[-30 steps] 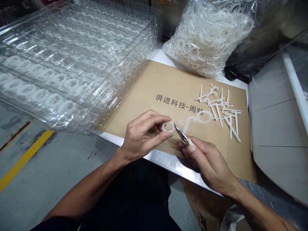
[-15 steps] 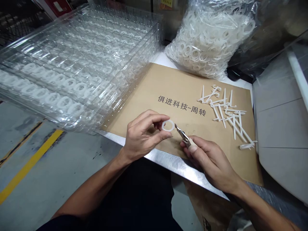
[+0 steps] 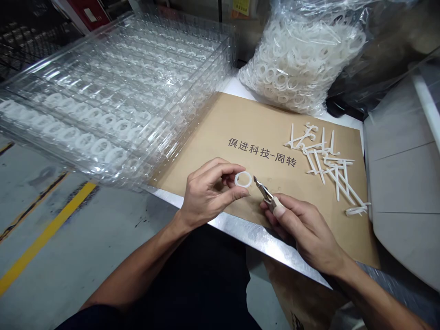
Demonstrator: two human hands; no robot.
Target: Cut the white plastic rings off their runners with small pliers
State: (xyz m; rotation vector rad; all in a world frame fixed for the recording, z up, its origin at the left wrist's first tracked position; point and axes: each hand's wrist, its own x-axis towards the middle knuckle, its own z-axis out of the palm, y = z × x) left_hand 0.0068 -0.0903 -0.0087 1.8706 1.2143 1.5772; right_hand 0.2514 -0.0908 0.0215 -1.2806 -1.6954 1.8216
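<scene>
Between thumb and fingers, my left hand (image 3: 209, 195) pinches a white plastic ring (image 3: 236, 179) above the cardboard sheet (image 3: 206, 137). My right hand (image 3: 302, 224) is wrapped round a pair of nippers (image 3: 266, 193) with metal jaws and a pale handle. The tips of the nippers point at the ring's right side, with a small gap between them. Part of the handle is hidden in my palm. To the right, a loose heap of white plastic sprue pieces (image 3: 323, 156) lies on the cardboard.
Stacked clear plastic trays (image 3: 165, 114) with rows of white rings stand at the left, overhanging the table edge (image 3: 237, 224). A clear bag (image 3: 285, 73) full of white rings sits at the back. A grey panel (image 3: 405, 183) borders the right side.
The whole view has shifted slightly, so everything sits a little further right and lower. Both hands keep their grips, and the nipper tips stay just off the ring.
</scene>
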